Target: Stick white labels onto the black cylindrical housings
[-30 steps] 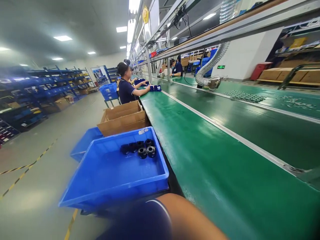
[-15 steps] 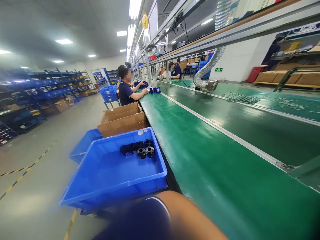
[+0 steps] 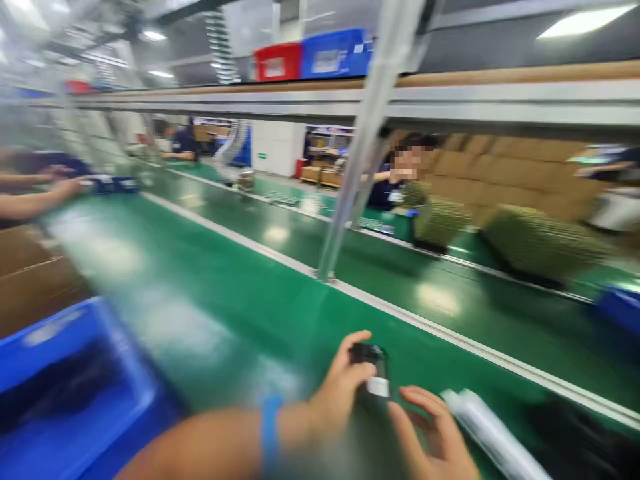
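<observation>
My left hand (image 3: 337,387), with a blue band (image 3: 270,430) at its wrist, is closed around a dark part (image 3: 381,362) with a white label, above the green work surface (image 3: 280,300). The part's lower end is blurred, so its exact kind cannot be made out. Just right of the part is my right hand (image 3: 435,427), fingers curved and apart, with nothing seen in its grasp. To its right lies a white rolled or tube-shaped item (image 3: 500,437). Farther right, a dark blurred heap (image 3: 580,433) rests on the surface.
At lower left stands a blue bin (image 3: 140,393) containing dark parts, before a cardboard box (image 3: 40,280). A co-worker's hands (image 3: 63,190) are at far left. A metal post (image 3: 345,200) rises from the rail, and a shelf beam (image 3: 240,103) crosses above. Another person (image 3: 387,190) sits opposite.
The view has swung right from the blue bin and aisle toward the work surface. Both my hands now show, the left holding the dark part; earlier only my arm was visible.
</observation>
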Action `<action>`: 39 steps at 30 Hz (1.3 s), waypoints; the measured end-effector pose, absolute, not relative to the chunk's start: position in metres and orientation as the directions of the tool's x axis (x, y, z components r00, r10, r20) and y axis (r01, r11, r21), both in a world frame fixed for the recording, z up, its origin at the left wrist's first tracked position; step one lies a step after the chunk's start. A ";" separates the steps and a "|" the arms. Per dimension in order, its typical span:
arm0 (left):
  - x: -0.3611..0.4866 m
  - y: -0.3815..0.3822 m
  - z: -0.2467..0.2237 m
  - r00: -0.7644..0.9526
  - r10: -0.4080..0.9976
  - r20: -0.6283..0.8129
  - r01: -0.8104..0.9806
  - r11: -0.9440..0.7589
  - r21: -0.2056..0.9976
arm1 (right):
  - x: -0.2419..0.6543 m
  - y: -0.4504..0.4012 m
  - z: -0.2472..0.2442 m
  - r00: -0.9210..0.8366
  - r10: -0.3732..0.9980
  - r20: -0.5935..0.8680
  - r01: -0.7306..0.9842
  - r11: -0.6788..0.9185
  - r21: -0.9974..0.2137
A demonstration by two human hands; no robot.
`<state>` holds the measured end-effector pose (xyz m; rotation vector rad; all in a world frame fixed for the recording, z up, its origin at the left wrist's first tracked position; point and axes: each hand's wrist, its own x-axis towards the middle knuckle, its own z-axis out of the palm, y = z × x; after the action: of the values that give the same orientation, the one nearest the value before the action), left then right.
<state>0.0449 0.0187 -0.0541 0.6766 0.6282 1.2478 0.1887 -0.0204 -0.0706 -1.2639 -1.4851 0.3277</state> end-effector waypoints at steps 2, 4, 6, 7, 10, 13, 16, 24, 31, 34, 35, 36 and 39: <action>0.042 0.018 -0.048 0.272 0.960 -0.069 -0.682 0.243 0.689 | 0.192 -0.026 -0.068 0.147 0.778 0.611 0.574 0.436 -0.693; 0.039 0.014 -0.042 0.319 0.945 -0.077 -0.695 0.288 0.659 | 0.189 -0.028 -0.067 0.118 0.755 0.645 0.591 0.469 -0.657; 0.039 0.008 -0.039 0.351 0.932 -0.086 -0.691 0.320 0.649 | 0.186 -0.029 -0.068 0.097 0.747 0.657 0.586 0.491 -0.645; 0.039 0.005 -0.038 0.364 0.927 -0.089 -0.685 0.331 0.649 | 0.185 -0.030 -0.069 0.092 0.742 0.664 0.582 0.501 -0.641; 0.042 -0.001 -0.039 0.384 0.919 -0.087 -0.650 0.336 0.682 | 0.185 -0.032 -0.068 0.073 0.722 0.688 0.569 0.536 -0.623; 0.041 -0.002 -0.042 0.357 0.933 -0.033 -0.589 0.252 0.768 | 0.186 -0.033 -0.065 0.055 0.713 0.699 0.574 0.550 -0.607; 0.039 -0.003 -0.045 0.309 0.950 0.056 -0.511 0.116 0.852 | 0.186 -0.032 -0.064 0.045 0.714 0.698 0.586 0.547 -0.598; 0.042 -0.007 -0.043 0.192 0.979 0.074 -0.420 0.014 0.907 | 0.185 -0.032 -0.068 0.077 0.702 0.708 0.596 0.537 -0.597; 0.042 -0.009 -0.046 0.178 0.980 0.089 -0.420 -0.006 0.908 | 0.184 -0.030 -0.070 0.098 0.682 0.724 0.607 0.536 -0.587; 0.042 -0.009 -0.048 0.186 0.978 0.097 -0.416 -0.011 0.909 | 0.184 -0.031 -0.069 0.097 0.675 0.731 0.602 0.545 -0.584; 0.042 -0.009 -0.049 0.186 0.978 0.095 -0.417 -0.009 0.909 | 0.184 -0.031 -0.069 0.095 0.678 0.729 0.600 0.545 -0.585; 0.042 -0.009 -0.049 0.187 0.978 0.094 -0.420 -0.007 0.907 | 0.184 -0.031 -0.068 0.090 0.682 0.726 0.599 0.545 -0.587; 0.041 -0.009 -0.050 0.195 0.976 0.099 -0.441 -0.002 0.897 | 0.184 -0.031 -0.065 0.082 0.694 0.716 0.594 0.543 -0.594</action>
<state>0.0412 -0.0085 -0.0501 1.0004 0.6964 1.2702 0.1841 -0.0310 -0.0649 -1.1218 -1.5931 0.1050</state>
